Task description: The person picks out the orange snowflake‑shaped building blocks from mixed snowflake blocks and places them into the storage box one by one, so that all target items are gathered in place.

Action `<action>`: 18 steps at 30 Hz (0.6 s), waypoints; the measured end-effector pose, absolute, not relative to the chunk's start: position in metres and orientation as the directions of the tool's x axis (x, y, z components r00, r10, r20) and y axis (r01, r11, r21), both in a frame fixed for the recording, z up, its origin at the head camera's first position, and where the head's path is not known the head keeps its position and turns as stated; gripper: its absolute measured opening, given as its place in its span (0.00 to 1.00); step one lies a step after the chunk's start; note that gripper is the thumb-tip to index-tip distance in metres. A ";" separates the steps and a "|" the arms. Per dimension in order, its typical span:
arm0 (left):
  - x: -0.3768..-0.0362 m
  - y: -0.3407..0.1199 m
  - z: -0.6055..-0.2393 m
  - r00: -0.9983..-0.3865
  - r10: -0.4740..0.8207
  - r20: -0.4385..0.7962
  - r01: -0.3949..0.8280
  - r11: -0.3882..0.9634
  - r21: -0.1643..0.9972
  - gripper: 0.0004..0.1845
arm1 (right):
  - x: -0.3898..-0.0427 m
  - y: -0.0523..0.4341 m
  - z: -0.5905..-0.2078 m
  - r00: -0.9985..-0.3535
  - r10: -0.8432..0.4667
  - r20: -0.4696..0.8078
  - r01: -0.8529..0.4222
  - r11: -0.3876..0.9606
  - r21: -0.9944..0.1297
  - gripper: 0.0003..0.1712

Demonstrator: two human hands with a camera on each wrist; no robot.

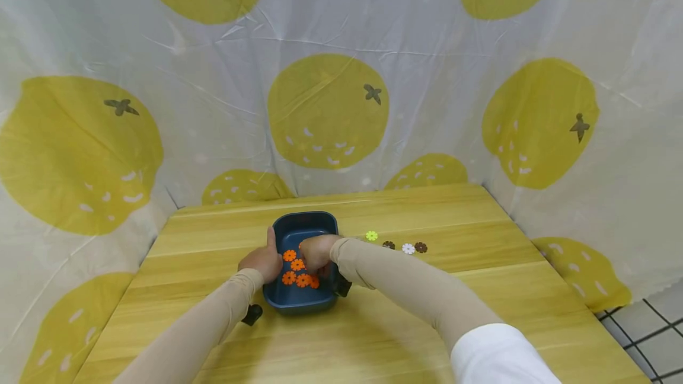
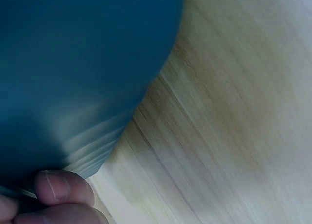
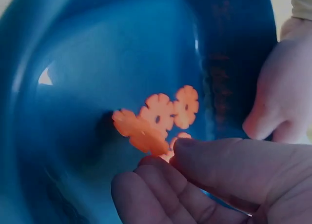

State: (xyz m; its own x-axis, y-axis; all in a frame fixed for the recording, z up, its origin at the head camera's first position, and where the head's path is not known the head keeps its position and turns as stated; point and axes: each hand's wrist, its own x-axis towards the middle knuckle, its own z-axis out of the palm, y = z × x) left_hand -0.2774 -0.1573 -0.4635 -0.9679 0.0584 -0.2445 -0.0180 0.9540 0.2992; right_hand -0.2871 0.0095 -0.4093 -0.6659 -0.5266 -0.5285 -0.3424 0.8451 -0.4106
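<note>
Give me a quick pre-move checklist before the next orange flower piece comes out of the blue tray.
1. Tray steadied: the left hand grips the rim of the blue tray. Ok.
2. Piece held: the right hand pinches an orange flower piece at its fingertips inside the tray. Ok.
3. Only one piece pinched: other orange pieces lie close behind it; whether any overlaps or clings, cannot tell.
4. Tray flat on the wooden table: looks flat from the head view; the left wrist view is blurred. Cannot tell.
5. Loose pieces outside: a yellow-green piece, two brown pieces and a white piece lie apart to the tray's right. Ok.
</note>
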 end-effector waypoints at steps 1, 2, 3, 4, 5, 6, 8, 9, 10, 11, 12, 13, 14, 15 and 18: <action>-0.277 -0.157 -0.463 -0.968 0.059 -0.246 -0.018 0.954 0.300 0.43 | -0.287 0.011 -0.408 -0.667 -0.527 -0.526 -0.337 0.844 -0.417 0.03; -0.277 -0.157 -0.463 -0.967 0.058 -0.247 -0.019 0.954 0.300 0.43 | -0.287 0.012 -0.407 -0.667 -0.530 -0.523 -0.332 0.840 -0.429 0.03; -0.277 -0.157 -0.463 -0.967 0.059 -0.246 -0.018 0.954 0.299 0.43 | -0.288 0.014 -0.405 -0.669 -0.535 -0.516 -0.324 0.835 -0.445 0.02; -0.276 -0.157 -0.463 -0.967 0.059 -0.246 -0.017 0.954 0.298 0.42 | -0.288 0.016 -0.403 -0.670 -0.543 -0.507 -0.320 0.827 -0.463 0.03; -0.276 -0.156 -0.463 -0.966 0.060 -0.250 -0.019 0.954 0.299 0.42 | -0.289 0.019 -0.401 -0.675 -0.549 -0.493 -0.315 0.819 -0.480 0.06; -0.276 -0.156 -0.463 -0.966 0.060 -0.250 -0.018 0.954 0.300 0.42 | -0.290 0.022 -0.398 -0.682 -0.552 -0.480 -0.308 0.811 -0.497 0.09; -0.276 -0.156 -0.463 -0.966 0.060 -0.252 -0.019 0.954 0.300 0.42 | -0.293 0.030 -0.393 -0.705 -0.549 -0.448 -0.295 0.803 -0.518 0.14; -0.276 -0.156 -0.463 -0.965 0.060 -0.254 -0.020 0.953 0.302 0.42 | -0.295 0.035 -0.391 -0.715 -0.548 -0.434 -0.291 0.798 -0.528 0.15; -0.276 -0.156 -0.463 -0.965 0.061 -0.256 -0.019 0.954 0.300 0.42 | -0.298 0.041 -0.389 -0.725 -0.545 -0.422 -0.289 0.796 -0.532 0.16; -0.277 -0.156 -0.463 -0.964 0.061 -0.260 -0.021 0.954 0.300 0.42 | -0.301 0.048 -0.387 -0.737 -0.535 -0.413 -0.284 0.799 -0.530 0.16; -0.277 -0.156 -0.462 -0.964 0.061 -0.259 -0.020 0.954 0.298 0.42 | -0.303 0.055 -0.385 -0.748 -0.521 -0.410 -0.269 0.804 -0.531 0.15; -0.277 -0.156 -0.462 -0.963 0.060 -0.263 -0.022 0.955 0.296 0.42 | -0.306 0.063 -0.383 -0.757 -0.508 -0.411 -0.261 0.812 -0.523 0.14; -0.278 -0.157 -0.461 -0.962 0.058 -0.267 -0.024 0.955 0.294 0.42 | -0.308 0.071 -0.383 -0.763 -0.493 -0.418 -0.251 0.822 -0.511 0.14; -0.278 -0.157 -0.461 -0.962 0.058 -0.268 -0.025 0.955 0.295 0.42 | -0.309 0.079 -0.383 -0.768 -0.476 -0.427 -0.246 0.836 -0.490 0.15; -0.279 -0.157 -0.462 -0.960 0.056 -0.276 -0.030 0.954 0.297 0.42 | -0.309 0.102 -0.387 -0.778 -0.388 -0.494 -0.209 0.902 -0.379 0.23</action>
State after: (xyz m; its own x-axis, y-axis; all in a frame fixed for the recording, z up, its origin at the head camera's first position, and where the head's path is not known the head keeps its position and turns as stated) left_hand -0.2790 -0.1572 -0.4618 -0.9597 0.0558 -0.2755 -0.0298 0.9543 0.2972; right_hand -0.3095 0.1019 -0.3874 -0.7782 -0.3878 -0.4940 -0.2089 0.9016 -0.3788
